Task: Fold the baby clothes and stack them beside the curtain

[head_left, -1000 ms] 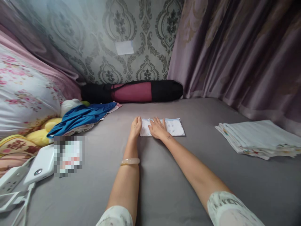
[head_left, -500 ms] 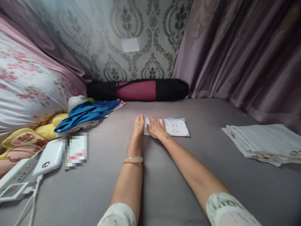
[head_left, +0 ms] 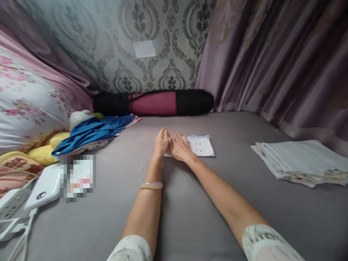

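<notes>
A small white folded cloth [head_left: 202,146] with a light blue edge and faint dark prints lies flat on the grey sheet [head_left: 187,199]. My right hand [head_left: 179,146] rests palm down on its left part, fingers spread. At the cloth's left end my left hand [head_left: 161,143] stands on its side, fingers together and pointing away from me, touching or nearly touching my right hand. Whether it pinches the cloth's edge is hidden. A pale bangle [head_left: 151,185] circles my left forearm.
A stack of folded pale cloths [head_left: 301,161] lies at the right. A black and maroon roll bag [head_left: 153,103] lies along the wall. At the left are a blue garment [head_left: 95,130], yellow plush, a white power bank [head_left: 45,186] and a power strip [head_left: 12,204].
My hands are closer together, and my right hand covers more of the cloth's left end. The whole view has shifted slightly.
</notes>
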A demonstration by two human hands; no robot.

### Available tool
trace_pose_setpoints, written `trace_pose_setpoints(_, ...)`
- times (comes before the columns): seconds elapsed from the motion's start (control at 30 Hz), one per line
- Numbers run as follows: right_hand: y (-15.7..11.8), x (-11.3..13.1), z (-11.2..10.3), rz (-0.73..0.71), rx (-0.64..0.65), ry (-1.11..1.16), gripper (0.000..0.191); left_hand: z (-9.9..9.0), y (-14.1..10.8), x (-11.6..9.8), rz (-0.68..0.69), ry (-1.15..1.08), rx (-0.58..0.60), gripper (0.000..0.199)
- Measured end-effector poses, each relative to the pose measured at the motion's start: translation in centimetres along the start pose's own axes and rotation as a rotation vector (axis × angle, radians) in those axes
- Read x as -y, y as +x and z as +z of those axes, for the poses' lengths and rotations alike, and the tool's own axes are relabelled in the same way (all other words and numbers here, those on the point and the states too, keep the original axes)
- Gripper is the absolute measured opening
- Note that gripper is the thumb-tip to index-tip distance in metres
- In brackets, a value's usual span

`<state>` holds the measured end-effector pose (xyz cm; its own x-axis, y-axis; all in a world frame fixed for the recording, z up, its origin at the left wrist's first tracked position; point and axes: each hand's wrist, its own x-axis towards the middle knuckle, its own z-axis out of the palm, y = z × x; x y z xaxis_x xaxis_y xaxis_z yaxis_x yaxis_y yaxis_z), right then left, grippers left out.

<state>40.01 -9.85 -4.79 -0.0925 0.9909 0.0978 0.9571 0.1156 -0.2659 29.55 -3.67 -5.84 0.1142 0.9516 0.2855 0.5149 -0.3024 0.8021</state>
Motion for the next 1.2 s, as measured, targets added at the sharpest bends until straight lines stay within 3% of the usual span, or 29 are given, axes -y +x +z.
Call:
trace_pose_setpoints(0.2, -1.9, -4.9, -0.4, 0.043, 0.034, -0.105, 0.055, 3.2, -1.4, -0.6, 0.223, 0.256, 0.31, 0.045)
trace_pose_setpoints(0.37, -1.9, -6.2, 0.3, 0.028, 0.041, -0.076, 0.055, 4.3, -2.3, -0.4, 0.255, 0.409, 0.408, 0.048)
trace_pose_setpoints(0.57, -1.9, -6.5, 0.2, 0.049, 0.065, -0.03, 0.057, 3.9, -2.5, -1.0, 0.271, 0.469, 0.409, 0.048)
trace_pose_setpoints(0.73, -2.5, -6.9, -0.3, 0.151, 0.024, -0.081, 0.058, 3.6, -2.9, -1.6, 0.246, 0.61, 0.299, 0.051)
trace_pose_setpoints(1.03, -2.5, -7.3, -0.1, 0.193, 0.069, -0.073, 0.059, 3.6, -2.8, -1.2, 0.203, 0.77, 0.384, 0.058)
trace_pose_setpoints(1.2, -2.8, -8.0, -0.8, 0.295, -0.014, -0.123, 0.063, 3.1, -2.4, -0.7, 0.202, 0.784, 0.267, 0.058)
